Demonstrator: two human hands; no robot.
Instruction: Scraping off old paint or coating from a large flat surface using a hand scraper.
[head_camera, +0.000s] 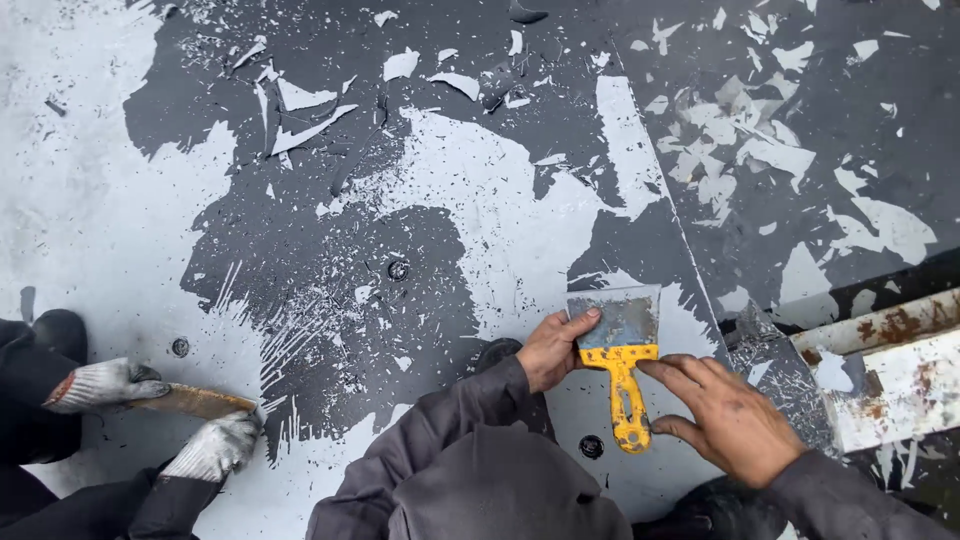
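The left hand presses its thumb on the steel blade of a yellow-handled scraper, while the right hand pinches the handle with curled fingers. Beneath them lies a grey painted metal panel (paint flaking off in patches). Further left, a co-worker's gloved hands grip a rusty blade.
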